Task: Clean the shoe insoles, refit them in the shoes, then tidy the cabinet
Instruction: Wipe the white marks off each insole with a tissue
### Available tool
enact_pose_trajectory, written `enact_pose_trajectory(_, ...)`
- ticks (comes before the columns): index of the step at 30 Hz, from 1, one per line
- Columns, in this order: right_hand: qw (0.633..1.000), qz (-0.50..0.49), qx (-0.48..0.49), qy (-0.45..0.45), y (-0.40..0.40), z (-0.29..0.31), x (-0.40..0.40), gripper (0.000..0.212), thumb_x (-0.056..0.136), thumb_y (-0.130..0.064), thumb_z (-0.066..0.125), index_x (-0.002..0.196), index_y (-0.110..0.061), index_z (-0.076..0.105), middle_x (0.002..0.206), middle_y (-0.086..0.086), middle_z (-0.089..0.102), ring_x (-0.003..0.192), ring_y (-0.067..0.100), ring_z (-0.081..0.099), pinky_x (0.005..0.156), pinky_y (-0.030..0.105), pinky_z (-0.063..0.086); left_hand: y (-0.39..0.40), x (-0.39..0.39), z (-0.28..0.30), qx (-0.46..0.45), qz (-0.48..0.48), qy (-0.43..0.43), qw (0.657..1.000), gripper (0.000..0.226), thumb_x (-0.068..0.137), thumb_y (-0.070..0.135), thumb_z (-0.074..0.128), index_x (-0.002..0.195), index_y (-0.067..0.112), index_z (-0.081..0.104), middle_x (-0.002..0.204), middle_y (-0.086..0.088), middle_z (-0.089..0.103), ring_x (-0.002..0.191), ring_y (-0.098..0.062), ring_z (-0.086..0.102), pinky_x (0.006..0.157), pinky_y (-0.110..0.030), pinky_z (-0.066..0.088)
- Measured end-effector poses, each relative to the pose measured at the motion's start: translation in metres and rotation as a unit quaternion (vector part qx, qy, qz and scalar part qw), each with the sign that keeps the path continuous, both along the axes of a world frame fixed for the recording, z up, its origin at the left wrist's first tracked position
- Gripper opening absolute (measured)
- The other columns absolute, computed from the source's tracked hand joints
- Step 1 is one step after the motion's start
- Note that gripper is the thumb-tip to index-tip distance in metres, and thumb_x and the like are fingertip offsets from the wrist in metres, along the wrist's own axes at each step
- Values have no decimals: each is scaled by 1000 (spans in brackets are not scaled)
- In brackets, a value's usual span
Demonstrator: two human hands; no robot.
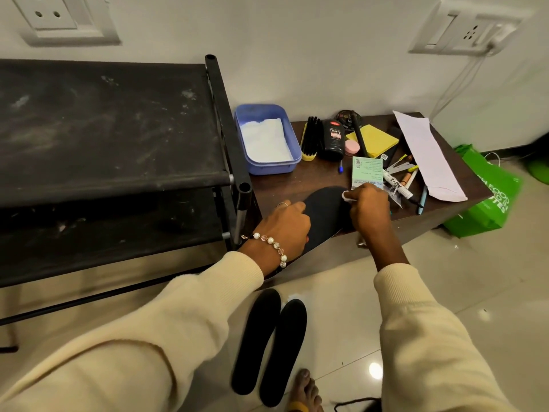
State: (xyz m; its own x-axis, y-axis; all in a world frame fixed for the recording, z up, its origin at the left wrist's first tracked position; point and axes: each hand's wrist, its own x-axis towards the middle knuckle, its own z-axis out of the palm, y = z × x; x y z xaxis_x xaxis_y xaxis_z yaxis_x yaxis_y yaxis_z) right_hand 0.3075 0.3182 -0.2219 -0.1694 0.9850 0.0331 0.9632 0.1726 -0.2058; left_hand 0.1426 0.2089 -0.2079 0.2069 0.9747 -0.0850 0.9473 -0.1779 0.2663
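Pinning a black insole (326,212) at the surface's (297,179) front edge, left hand (282,224) knuckles-up with fingers curled on it, right hand (370,208) pinching a small white wipe (347,196) against the toe end, two more insoles (270,346) on the floor below.

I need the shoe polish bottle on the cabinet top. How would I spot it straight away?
Start at the blue tub by the black rack. Just right of it a black-bristled brush stands on the brown cabinet top, and the polish bottle is next to that. It is the only black bottle, with a red and white label.
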Motion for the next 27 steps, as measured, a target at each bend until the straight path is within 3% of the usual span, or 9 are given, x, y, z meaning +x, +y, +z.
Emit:
enact_pose_trajectory(3,999,-23,-4,-43,-5,3,-10,30,89,-2,56,119,1,62,120,24,55,111,39,53,92,40,46,1,0,-2,0,2,-4,1000,34,96,32,53,116,7,64,126,-7,48,117,-29,45,93,-36,45)
enact_pose_trajectory(6,995,78,-7,-58,-9,-1,-20,29,88,-4,57,116,-5,64,116,17,56,104,32,56,82,32,46,2,0,-3,2,-1,-5,1000,34,95,32,53,116,6,63,125,-8,48,116,-29,44,93,-36,46)
enact_pose_trajectory(10,972,234,-5,-13,-11,4,-7,30,87,0,57,115,-7,68,112,16,62,103,33,58,86,34,44,4,0,-6,-4,-9,7,1000,33,95,31,53,113,6,64,120,-9,49,113,-30,46,92,-38,46)
enact_pose_trajectory(12,981,192,9,-15,-8,3,8,30,87,0,57,114,-7,69,113,17,62,106,34,57,90,37,44,5,0,-9,-3,-16,16,1000,31,94,32,53,108,7,66,117,-8,51,110,-31,48,91,-39,47)
enact_pose_trajectory(15,999,33,-36,-8,4,1,13,32,90,-7,56,121,-9,64,121,15,58,113,33,53,95,36,43,5,-1,-12,-3,-22,14,1000,30,93,30,54,106,6,66,114,-9,51,108,-31,48,91,-41,47)
enact_pose_trajectory(18,999,-13,-24,-16,10,1,-2,31,88,-4,56,119,-4,64,121,21,57,111,37,53,91,37,45,4,-2,-11,-4,-22,12,1000,29,94,29,54,109,6,65,117,-8,49,109,-30,47,91,-40,47)
enact_pose_trajectory(21,997,60,17,-36,8,2,-22,29,86,0,55,113,0,64,117,22,54,107,37,51,86,37,43,3,-4,-12,-2,-24,12,1000,29,94,28,53,111,6,63,121,-8,47,112,-31,45,91,-38,47)
enact_pose_trajectory(25,971,229,16,-66,4,0,-38,37,84,2,53,120,-4,63,119,19,53,107,35,49,86,33,38,5,-5,-14,-13,-23,20,999,31,94,29,54,113,6,63,122,-8,46,112,-31,44,92,-40,47)
enact_pose_trajectory(27,968,241,17,-62,6,-2,-34,42,85,2,53,126,-8,60,123,17,52,109,35,48,89,32,36,5,-4,-15,-13,-31,31,999,31,94,29,54,112,7,64,122,-8,47,111,-31,45,92,-39,46)
